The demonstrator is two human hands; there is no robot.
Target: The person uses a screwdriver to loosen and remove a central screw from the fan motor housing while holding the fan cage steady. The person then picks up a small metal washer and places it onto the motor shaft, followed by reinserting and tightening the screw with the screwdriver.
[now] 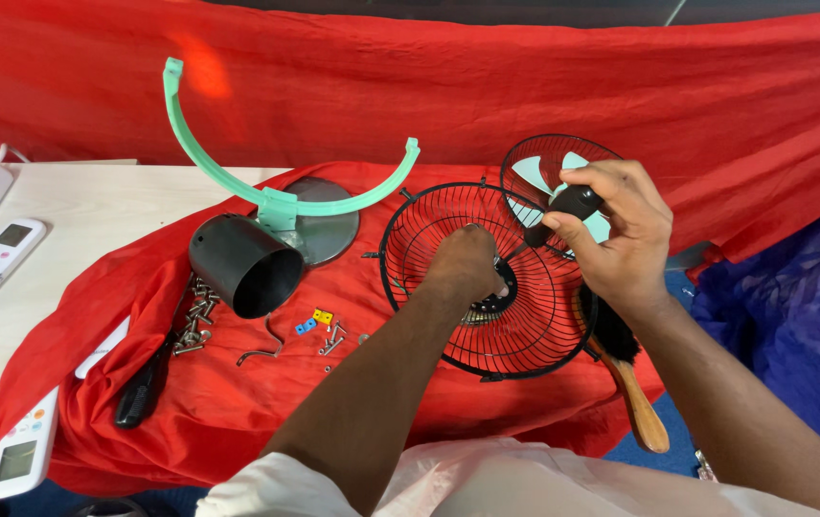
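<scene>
Both hands at fan grille (448, 325): left (465, 263) inside, right (621, 235) above.

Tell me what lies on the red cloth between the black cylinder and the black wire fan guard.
In the head view, between the black cylinder and the wire fan guard lie loose screws, small yellow and blue pieces and a bent metal hook.

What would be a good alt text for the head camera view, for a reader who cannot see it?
A person's left hand presses into the centre of a black wire fan guard on a red cloth, while the right hand grips a black handle. Nearby lie a second guard, a dark cylinder, a green bracket, loose screws and a brush.
</scene>
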